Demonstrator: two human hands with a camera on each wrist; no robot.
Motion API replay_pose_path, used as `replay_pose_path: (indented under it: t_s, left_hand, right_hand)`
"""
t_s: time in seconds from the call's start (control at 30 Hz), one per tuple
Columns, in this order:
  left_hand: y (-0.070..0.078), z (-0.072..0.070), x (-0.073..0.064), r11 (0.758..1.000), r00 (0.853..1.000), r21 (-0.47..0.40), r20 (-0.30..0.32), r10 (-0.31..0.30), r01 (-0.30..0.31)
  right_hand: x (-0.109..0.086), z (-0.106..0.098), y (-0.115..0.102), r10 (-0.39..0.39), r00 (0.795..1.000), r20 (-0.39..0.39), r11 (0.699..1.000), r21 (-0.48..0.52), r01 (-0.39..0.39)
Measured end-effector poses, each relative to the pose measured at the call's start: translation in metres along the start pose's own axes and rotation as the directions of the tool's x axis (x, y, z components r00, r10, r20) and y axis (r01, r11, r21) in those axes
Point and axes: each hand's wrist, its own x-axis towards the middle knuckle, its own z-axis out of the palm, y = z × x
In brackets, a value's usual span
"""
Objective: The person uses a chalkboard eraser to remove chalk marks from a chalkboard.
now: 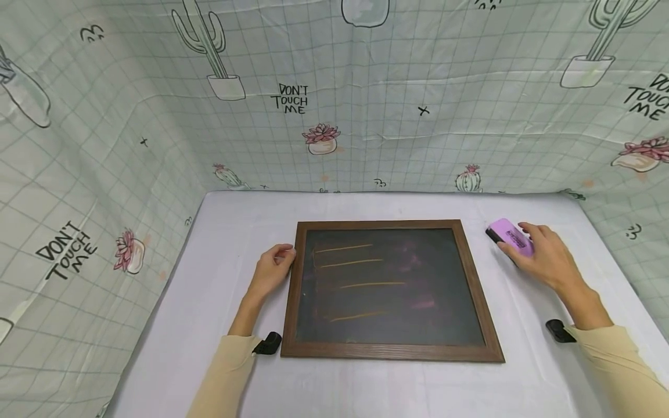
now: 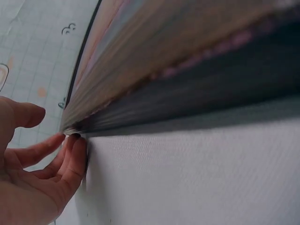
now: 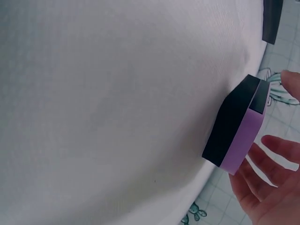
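A chalkboard (image 1: 387, 325) in a brown wooden frame lies on the white cloth, with several yellow chalk lines and pink smudges on its dark face. My left hand (image 1: 273, 267) is at the frame's upper left side. In the left wrist view, the left fingertips (image 2: 75, 145) touch the frame edge (image 2: 140, 61), and the thumb is apart from it. To the right of the board is a purple eraser (image 1: 514, 238) with a black base. Around its right end, the fingers of my right hand (image 1: 549, 258) are spread. In the right wrist view, the thumb stands off the eraser (image 3: 241, 140) while fingers are close behind it.
White cloth (image 1: 397, 389) covers the table. A patterned curtain (image 1: 387, 75) with cactus drawings hangs behind and at the sides. Black wrist devices show at the left cuff (image 1: 268, 343) and at the right cuff (image 1: 560, 331).
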Motion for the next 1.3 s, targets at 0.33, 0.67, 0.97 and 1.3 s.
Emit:
replay_pose_path:
  t_s: [0.33,0.67,0.97,1.3]
  left_hand:
    - [0.001,0.004,-0.002,0.999,0.999,-0.016,0.010,-0.030,0.031]
    - [0.000,0.003,0.002,0.998,0.999,-0.025,-0.004,-0.051,0.051]
    - [-0.004,-0.002,0.007,0.995,0.996,-0.047,0.007,-0.084,0.084]
    - [-0.003,-0.002,0.007,0.990,0.995,-0.097,0.017,-0.103,0.104]
  right_hand:
    - [0.001,0.003,0.000,0.010,0.998,0.061,1.000,-0.023,-0.008]
    - [0.007,-0.001,0.004,-0.035,0.995,0.090,0.998,-0.054,0.040]
    - [0.019,-0.008,-0.001,-0.046,0.990,0.135,0.997,-0.058,0.054]
    - [0.029,-0.013,-0.017,-0.147,0.987,0.064,0.988,-0.037,0.150]
